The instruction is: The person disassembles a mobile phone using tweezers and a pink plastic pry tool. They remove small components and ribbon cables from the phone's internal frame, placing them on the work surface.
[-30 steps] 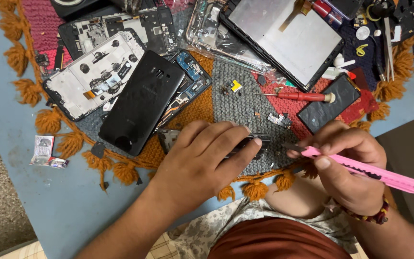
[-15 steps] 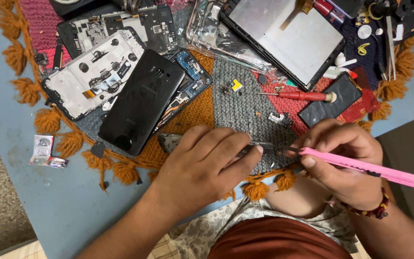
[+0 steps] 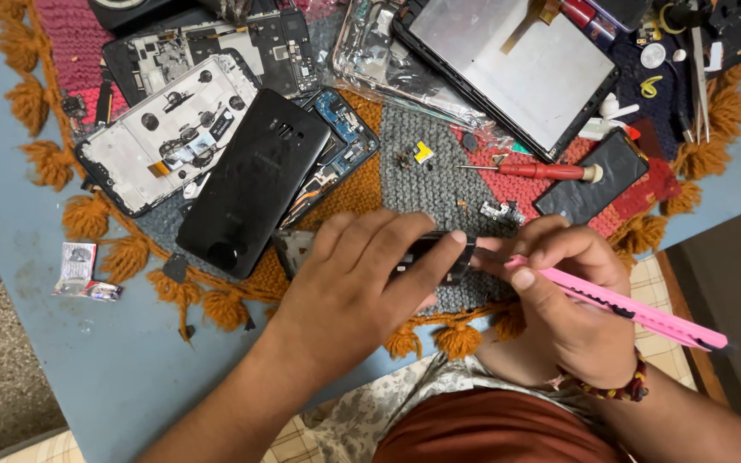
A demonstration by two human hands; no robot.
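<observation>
The left hand (image 3: 362, 287) lies flat over a dark phone frame (image 3: 430, 253) on the knitted mat (image 3: 426, 184), fingers spread and pressing it down, with the fingertips reaching its right end. The right hand (image 3: 563, 296) is closed around a pink utility knife (image 3: 636, 313), whose tip meets the frame's right end just beside the left fingertips; the blade itself is hidden by the fingers, so its exact contact point cannot be told. A beaded bracelet (image 3: 615, 387) circles the right wrist.

Left of the hands a black phone back cover (image 3: 255, 180) lies tilted across a blue circuit board (image 3: 340, 141), next to a white phone frame (image 3: 165, 133). A red screwdriver (image 3: 529, 171) rests on the mat above the hands, pointing left, with a small yellow part (image 3: 423, 153) near its tip and a black battery (image 3: 589, 180) just to its right. A large grey screen panel (image 3: 512, 64) sits at the top. On the blue table (image 3: 36, 283), well left of the mat's orange tassels, lies a small white and red packet (image 3: 79, 266), rectangular and crumpled.
</observation>
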